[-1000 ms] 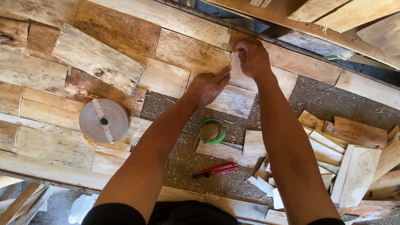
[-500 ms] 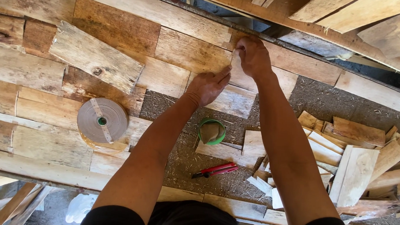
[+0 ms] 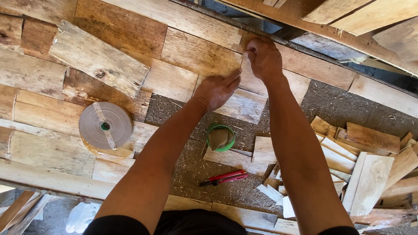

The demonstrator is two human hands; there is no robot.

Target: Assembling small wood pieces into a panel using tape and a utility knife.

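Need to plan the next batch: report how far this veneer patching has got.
Done: wood pieces cover most of the board. In hand: left hand and right hand press a piece at the far edge. Left: bare chipboard patch, loose veneer offcuts unused.

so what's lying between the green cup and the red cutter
In the head view, small flat wood offcuts lie between the green cup and the red cutter, on a patch of board strewn with sawdust.

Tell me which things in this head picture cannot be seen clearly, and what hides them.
- Head view: what the right hand pinches is hidden by its own fingers.
- The veneer sheet's edge under the left hand is covered by that hand.
- The pale wooden offcut pile is cut off by the right edge.
- The white crumpled rag is too blurred to identify.
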